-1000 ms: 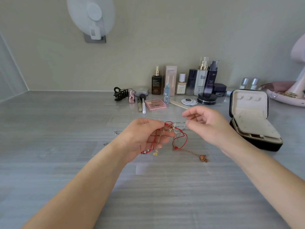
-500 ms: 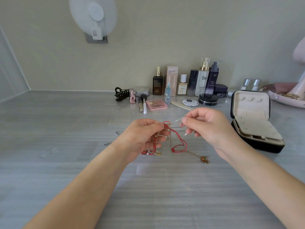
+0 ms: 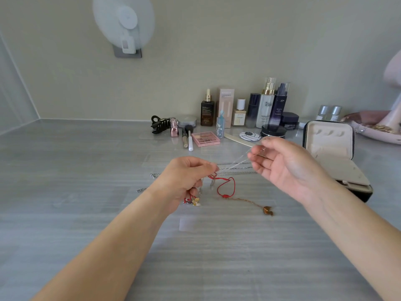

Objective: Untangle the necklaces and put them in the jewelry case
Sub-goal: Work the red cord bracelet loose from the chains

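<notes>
The tangle of necklaces [image 3: 213, 181] is held low over the middle of the bench [image 3: 86, 192]. The left hand [image 3: 186, 181] grips it at the top, fingers [image 3: 204, 168] curled tight round the knot. A red cord [image 3: 226, 187] loops down from the knot. A gold chain [image 3: 245, 202] trails off to the right from the cord and ends in an amber pendant [image 3: 268, 210] lying on the bench. A small gold charm [image 3: 196, 202] and some red beads hang below the left palm.

A thin silver chain [image 3: 236, 162] runs taut from the knot, up and to the right, to the right hand [image 3: 288, 170]. That hand pinches it between thumb and forefinger, the other fingers loosely bent. Two more silver chain ends [image 3: 153, 175] lie on the bench just left of the left wrist.

The jewelry case [image 3: 332, 153] sits open behind the right wrist, with its cream-lined lid upright. Bottles, a pink palette [image 3: 205, 139] and a black hair claw [image 3: 160, 127] stand along the wall.
</notes>
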